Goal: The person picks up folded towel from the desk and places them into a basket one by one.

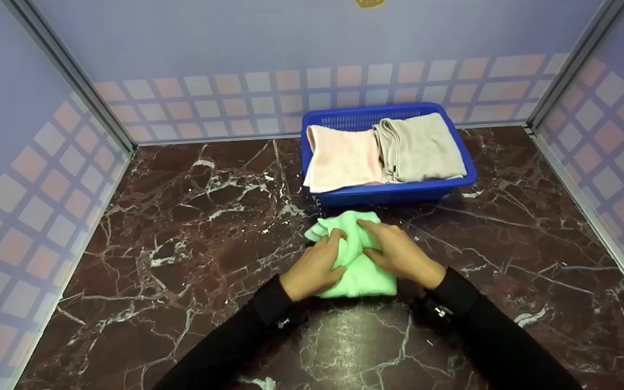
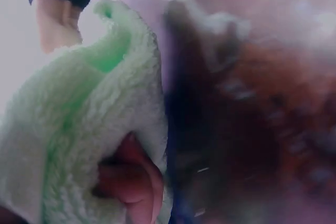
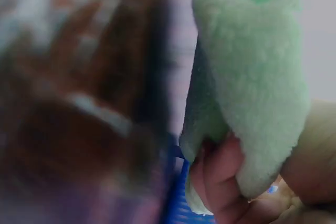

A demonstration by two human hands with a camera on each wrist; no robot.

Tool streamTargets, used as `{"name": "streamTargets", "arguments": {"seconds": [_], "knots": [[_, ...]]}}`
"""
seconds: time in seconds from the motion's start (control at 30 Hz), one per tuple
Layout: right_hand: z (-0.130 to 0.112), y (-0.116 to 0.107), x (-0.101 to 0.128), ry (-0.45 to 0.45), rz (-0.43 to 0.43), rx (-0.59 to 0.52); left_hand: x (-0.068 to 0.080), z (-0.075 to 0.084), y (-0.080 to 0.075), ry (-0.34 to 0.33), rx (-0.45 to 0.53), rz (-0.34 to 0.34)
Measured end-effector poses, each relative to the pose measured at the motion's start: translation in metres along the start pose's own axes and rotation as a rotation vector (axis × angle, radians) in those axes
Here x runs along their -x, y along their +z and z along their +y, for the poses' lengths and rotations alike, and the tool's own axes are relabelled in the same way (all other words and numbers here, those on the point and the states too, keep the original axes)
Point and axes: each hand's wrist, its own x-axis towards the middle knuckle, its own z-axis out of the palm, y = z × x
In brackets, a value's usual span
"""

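Here both hands bunch the green towel [image 1: 358,260] on the counter [image 1: 193,227]: left grip [image 1: 314,268] and right grip [image 1: 401,252] clutch its folds; the blue basket [image 1: 388,190] sits at twelve o'clock.

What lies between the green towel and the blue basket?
Nothing: the head view shows only a narrow strip of bare marble table between the green towel and the blue basket.

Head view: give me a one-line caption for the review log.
Both hands, left hand and right hand, grip a green towel on the marble table before a blue basket of folded towels.
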Motion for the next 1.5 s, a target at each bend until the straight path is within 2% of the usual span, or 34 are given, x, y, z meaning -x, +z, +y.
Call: {"name": "streamTargets", "arguments": {"seconds": [0.13, 0.3, 0.4, 0.53, 0.67, 0.77, 0.87, 0.97, 1.07, 1.2, 1.37, 1.5], "knots": [[-0.007, -0.013, -0.003, -0.027, 0.066, -0.037, 0.003, 0.008, -0.015, 0.041, 0.049, 0.056], [-0.015, -0.021, -0.003, -0.045, 0.064, -0.002, 0.008, 0.015, -0.023, 0.042, 0.033, 0.070], [-0.022, -0.031, -0.002, -0.064, 0.103, -0.003, 0.008, 0.022, -0.029, 0.055, 0.034, 0.099], [-0.027, -0.056, -0.008, -0.095, 0.195, -0.030, -0.001, 0.034, -0.044, 0.110, 0.037, 0.195], [-0.021, -0.084, -0.027, -0.091, 0.284, -0.011, -0.030, 0.042, -0.060, 0.130, 0.026, 0.291], [-0.007, -0.103, -0.044, -0.059, 0.346, 0.049, -0.061, 0.045, -0.065, 0.111, 0.038, 0.300], [0.012, -0.121, -0.059, -0.004, 0.400, 0.104, -0.093, 0.048, -0.063, 0.099, 0.071, 0.288], [0.035, -0.135, -0.068, 0.068, 0.427, 0.138, -0.122, 0.051, -0.057, 0.101, 0.084, 0.295], [0.057, -0.147, -0.071, 0.144, 0.449, 0.161, -0.148, 0.053, -0.048, 0.108, 0.049, 0.313], [0.086, -0.156, -0.070, 0.194, 0.493, 0.171, -0.177, 0.057, -0.036, 0.114, -0.015, 0.295], [0.120, -0.149, -0.071, 0.234, 0.499, 0.179, -0.201, 0.060, -0.017, 0.056, -0.143, 0.282], [0.138, -0.140, -0.070, 0.310, 0.410, 0.186, -0.210, 0.058, -0.001, -0.036, -0.297, 0.261]]}}
